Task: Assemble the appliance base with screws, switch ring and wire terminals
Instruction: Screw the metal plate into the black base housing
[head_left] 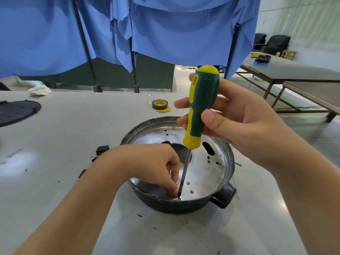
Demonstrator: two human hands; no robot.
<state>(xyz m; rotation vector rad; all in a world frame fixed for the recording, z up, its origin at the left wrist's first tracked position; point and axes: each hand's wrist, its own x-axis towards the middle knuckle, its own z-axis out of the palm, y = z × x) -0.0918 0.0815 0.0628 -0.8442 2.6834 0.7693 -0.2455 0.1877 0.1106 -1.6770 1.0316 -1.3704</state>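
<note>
The round metal appliance base sits on the grey table, just right of centre, its black handle toward the near right. The right hand is clenched around the green and yellow handle of a screwdriver, held nearly upright, its tip down at the near rim of the base. The left hand reaches into the base, fingertips pinched at the tip; whether they hold a screw cannot be told. A roll of tape lies beyond the base. A black disc rests at the far left.
</note>
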